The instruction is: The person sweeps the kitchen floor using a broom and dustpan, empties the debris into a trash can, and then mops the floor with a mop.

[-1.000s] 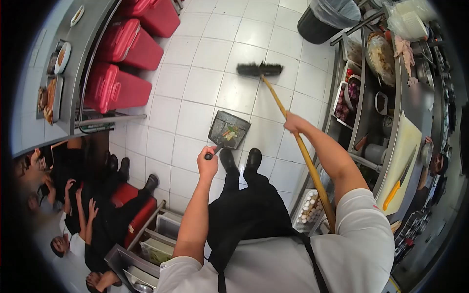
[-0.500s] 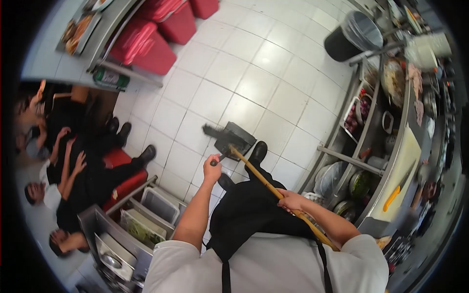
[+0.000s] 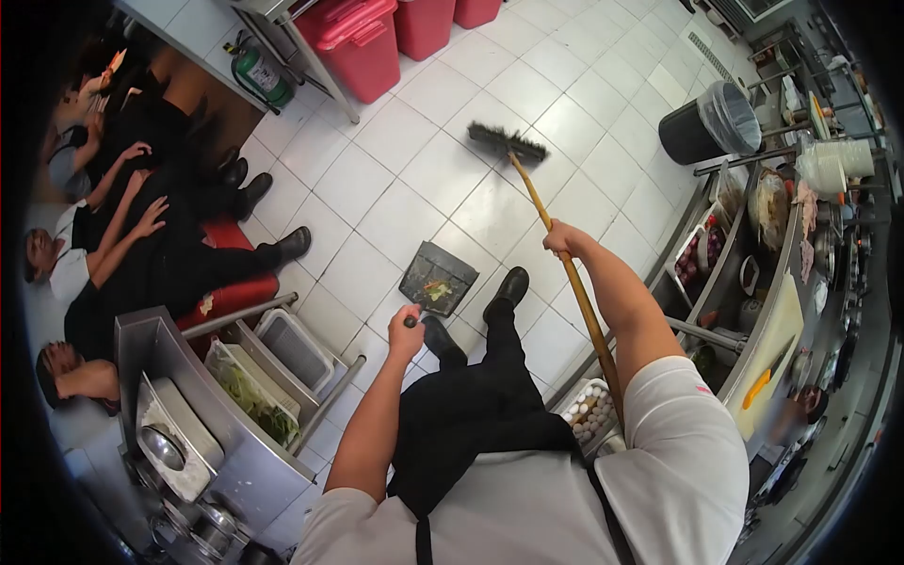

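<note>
My left hand (image 3: 406, 331) is closed round the dark handle of a dustpan (image 3: 439, 279), which rests on the white tiles just in front of my feet. Some yellow, green and reddish scraps (image 3: 436, 289) lie in the pan. My right hand (image 3: 567, 238) grips the long wooden handle of a broom (image 3: 584, 306). Its dark bristle head (image 3: 507, 142) is out on the floor beyond the dustpan, apart from it. The lower end of the broom handle passes beside my right arm.
A black bin (image 3: 695, 131) and metal shelving with egg trays (image 3: 590, 411) stand on the right. Red bins (image 3: 359, 45) and a fire extinguisher (image 3: 261, 77) are at the upper left. Several people in dark clothes sit at left, behind a steel counter (image 3: 217, 414).
The broom head has moved from beside the dustpan out across the floor. My right arm has stretched forward with it. The view has turned, and more of the left counter shows.
</note>
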`<move>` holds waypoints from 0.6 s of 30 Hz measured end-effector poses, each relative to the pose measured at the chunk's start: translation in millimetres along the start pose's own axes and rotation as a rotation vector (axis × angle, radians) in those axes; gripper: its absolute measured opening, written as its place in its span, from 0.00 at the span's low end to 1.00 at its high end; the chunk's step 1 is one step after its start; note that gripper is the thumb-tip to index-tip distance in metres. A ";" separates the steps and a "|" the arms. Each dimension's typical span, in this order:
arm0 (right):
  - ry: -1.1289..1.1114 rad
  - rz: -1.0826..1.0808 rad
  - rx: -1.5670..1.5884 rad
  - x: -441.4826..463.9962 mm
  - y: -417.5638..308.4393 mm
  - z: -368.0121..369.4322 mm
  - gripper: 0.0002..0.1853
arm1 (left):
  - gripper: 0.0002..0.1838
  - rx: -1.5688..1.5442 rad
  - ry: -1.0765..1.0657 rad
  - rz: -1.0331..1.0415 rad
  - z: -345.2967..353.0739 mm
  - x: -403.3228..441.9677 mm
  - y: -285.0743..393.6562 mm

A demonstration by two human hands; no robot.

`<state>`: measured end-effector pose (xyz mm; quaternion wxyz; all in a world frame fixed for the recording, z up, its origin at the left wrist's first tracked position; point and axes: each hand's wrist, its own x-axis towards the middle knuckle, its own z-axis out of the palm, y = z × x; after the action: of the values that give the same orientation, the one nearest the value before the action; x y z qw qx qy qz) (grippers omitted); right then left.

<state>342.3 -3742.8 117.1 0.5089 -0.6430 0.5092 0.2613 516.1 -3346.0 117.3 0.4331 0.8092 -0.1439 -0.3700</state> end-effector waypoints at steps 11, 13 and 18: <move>-0.519 0.095 0.212 -192.9 76.9 152.8 0.36 | 0.08 0.081 0.074 0.086 8.5 7.7 -10.9; -0.595 0.087 0.199 -219.2 75.2 153.7 0.45 | 0.09 0.018 0.130 0.104 4.1 7.3 -22.9; -0.507 -0.033 0.063 -219.2 25.3 95.5 0.43 | 0.10 -0.188 0.158 0.077 -29.0 -21.1 -53.9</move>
<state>260.8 -3568.7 261.5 0.6443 -0.5490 0.3627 0.3898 518.0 -3285.7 94.0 0.5311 0.7854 -0.1051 -0.3001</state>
